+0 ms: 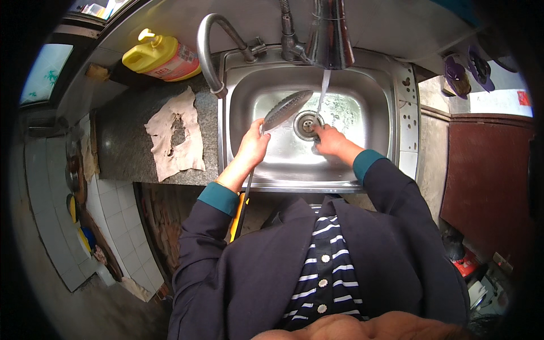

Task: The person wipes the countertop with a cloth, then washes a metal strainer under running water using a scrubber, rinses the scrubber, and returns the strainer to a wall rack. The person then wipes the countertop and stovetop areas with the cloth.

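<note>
My left hand (253,146) grips a metal skimmer (288,111) by its shaft, close to the perforated head. The head is tilted above the basin of a stainless steel sink (378,161), and its black and yellow handle (240,214) hangs back under my left forearm. With the fingers reaching to the drain strainer (307,124), my right hand (331,140) is low in the basin. Whether anything is between those fingers is hidden. A stream of water (324,91) falls from the spray-head faucet (329,38) beside my right fingertips.
Left of the sink, a torn beige cloth (159,136) with a hole lies on the dark stone counter (123,148). A yellow pump bottle (161,57) stands behind it. The gooseneck tap (204,46) arches over the sink's left rim. Purple items (457,76) hang at right.
</note>
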{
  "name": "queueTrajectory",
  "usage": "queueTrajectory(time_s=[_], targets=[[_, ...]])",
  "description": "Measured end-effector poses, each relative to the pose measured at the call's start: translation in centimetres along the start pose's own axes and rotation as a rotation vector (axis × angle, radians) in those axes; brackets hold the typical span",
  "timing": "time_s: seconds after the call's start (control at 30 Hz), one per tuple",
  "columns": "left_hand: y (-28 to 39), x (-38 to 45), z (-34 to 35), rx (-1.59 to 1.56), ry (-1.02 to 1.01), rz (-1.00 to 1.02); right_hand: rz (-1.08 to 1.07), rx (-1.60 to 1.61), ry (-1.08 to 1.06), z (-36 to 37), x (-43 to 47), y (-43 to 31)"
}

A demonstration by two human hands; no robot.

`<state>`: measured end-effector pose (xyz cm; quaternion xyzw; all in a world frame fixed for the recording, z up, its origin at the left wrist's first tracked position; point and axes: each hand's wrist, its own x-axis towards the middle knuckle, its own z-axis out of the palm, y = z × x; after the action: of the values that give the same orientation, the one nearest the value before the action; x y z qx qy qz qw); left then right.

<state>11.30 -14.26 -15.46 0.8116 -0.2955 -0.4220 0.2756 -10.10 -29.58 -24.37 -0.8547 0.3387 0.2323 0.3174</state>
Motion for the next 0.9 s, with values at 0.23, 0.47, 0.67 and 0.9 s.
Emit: queueTrajectory(time_s=[0.23,0.47,0.67,0.9], targets=[[1.6,-2.4,-1.2,0.090,0.051,0.079,-0.168,-0.130,0.171,4.4,1.0,1.0],[1.8,-4.0,-3.6,0.116,0.065,0.104,0.090,0.548,0.295,2.2,4.2,2.4],[-3.3,-7.3,-10.5,0.143,0.333,0.363,0.322,1.433,0.062,-2.0,3.1,0.8],[-9.4,-7.5,-22.0,0.493,0.672,0.224,0.314,1.904,-0.078,-3.5,3.9,1.4]])
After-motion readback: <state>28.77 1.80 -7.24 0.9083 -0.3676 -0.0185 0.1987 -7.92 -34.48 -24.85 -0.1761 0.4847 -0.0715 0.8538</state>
